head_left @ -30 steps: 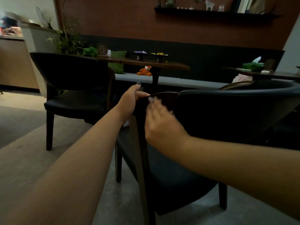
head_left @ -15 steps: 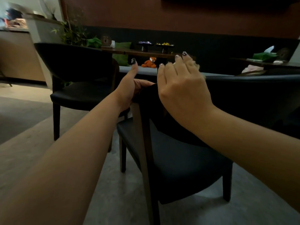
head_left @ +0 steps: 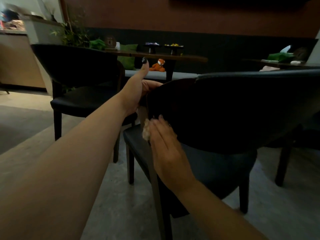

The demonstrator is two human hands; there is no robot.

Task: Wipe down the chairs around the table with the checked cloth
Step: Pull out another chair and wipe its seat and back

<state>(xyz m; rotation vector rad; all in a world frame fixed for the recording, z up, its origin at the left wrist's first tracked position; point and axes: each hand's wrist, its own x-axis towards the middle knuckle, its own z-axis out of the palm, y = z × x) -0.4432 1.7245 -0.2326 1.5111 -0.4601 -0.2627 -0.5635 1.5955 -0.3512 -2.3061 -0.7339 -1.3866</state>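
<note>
A dark padded chair with wooden legs stands right in front of me, its curved back towards me. My left hand grips the left end of the backrest, thumb pointing up. Lower down, my right hand lies with straight fingers on the outside of the backrest, near the rear leg. It presses a pale bunched cloth against the chair. Only a small edge of the cloth shows beside the fingers, and its check pattern cannot be made out.
A second dark chair stands to the left at a long wooden table that carries small dishes. Behind the table a grey bench holds an orange fox toy. A plant stands at the back left. Grey floor lies all round.
My right hand has dropped from the top edge of the backrest to its lower outer side, and the cloth now shows under it. The left hand keeps its grip.
</note>
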